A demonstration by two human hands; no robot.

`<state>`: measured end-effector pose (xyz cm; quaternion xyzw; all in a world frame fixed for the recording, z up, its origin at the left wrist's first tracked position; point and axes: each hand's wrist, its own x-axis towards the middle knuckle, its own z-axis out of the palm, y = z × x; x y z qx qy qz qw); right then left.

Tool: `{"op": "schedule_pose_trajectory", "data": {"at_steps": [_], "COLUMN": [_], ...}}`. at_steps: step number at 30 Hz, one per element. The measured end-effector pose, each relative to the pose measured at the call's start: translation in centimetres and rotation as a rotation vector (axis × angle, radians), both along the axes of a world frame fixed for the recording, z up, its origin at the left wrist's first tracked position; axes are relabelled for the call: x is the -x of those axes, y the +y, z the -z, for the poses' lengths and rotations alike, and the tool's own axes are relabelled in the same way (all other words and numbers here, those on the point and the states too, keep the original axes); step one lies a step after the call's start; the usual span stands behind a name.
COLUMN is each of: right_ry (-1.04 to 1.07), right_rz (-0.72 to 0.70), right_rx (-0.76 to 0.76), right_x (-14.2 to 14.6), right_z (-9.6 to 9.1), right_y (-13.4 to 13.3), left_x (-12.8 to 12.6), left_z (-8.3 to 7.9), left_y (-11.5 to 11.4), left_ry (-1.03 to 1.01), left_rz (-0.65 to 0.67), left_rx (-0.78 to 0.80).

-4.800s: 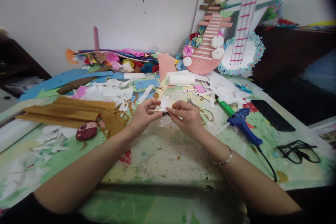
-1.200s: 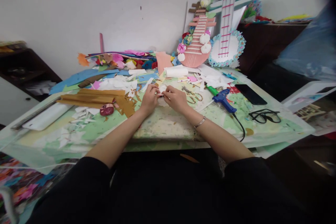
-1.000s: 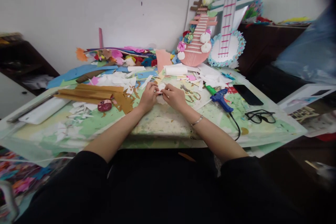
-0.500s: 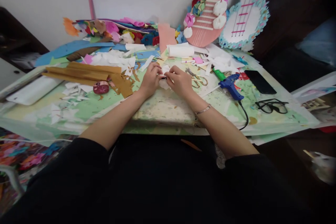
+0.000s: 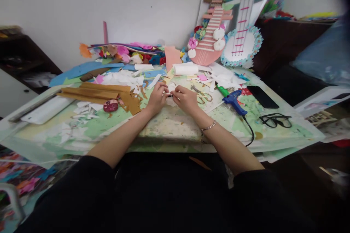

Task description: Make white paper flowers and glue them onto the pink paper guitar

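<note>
The person's left hand (image 5: 156,99) and right hand (image 5: 186,99) meet at the middle of the bench (image 5: 169,128), fingertips almost touching. Between them sits a small white paper piece (image 5: 171,88). Each grip is pressed together on it, thumb against forefinger, the left from 9 o'clock and the right from 3 o'clock. The piece is held just above the bench top, over a few loose white scraps. Something thin and dark shows at the pinch, too small to identify.

The work looks like fine shaping of the paper by fingertip. It would likely go best with one grip acting as an anchor while the other does the turning or folding, so the paper neither tears nor slips. Light pressure seems wise, since thin paper creases where it is squeezed hard. Resting the wrists on the bench would steady both hands.

The scissors (image 5: 201,95) lie at 3 o'clock, just beside the right hand. The blue glue gun (image 5: 234,101) lies further out along the same line, its cord trailing toward the bench edge. At 9 o'clock, near the left hand, is folded brown paper (image 5: 100,92), and a white roll (image 5: 186,69) lies at 12 o'clock. A sleeve could drag the cord or scatter the scraps.
</note>
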<state>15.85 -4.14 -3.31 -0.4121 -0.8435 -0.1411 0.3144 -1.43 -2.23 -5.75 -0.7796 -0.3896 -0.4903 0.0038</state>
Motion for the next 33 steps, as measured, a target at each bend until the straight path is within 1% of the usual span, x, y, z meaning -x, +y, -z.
{"op": "schedule_pose_trajectory", "data": {"at_steps": [9,23,33], "right_ry": [-0.022,-0.014,-0.141], "right_rz": [0.006,0.008,-0.025], "right_rx": [-0.090,-0.095,-0.102], "right_x": [0.22,0.31,-0.22], "right_z": [-0.06,0.13,0.29], "right_y": [-0.17,0.30,0.33], "left_x": [0.00,0.13,0.19], "left_z": [-0.45,-0.93,-0.74], "left_y": [-0.33,-0.72,-0.52], "left_ry": [-0.002,0.029,0.030], "left_rz": [-0.035,-0.072,-0.053], "left_rx": [-0.065,-0.103,-0.108]}}
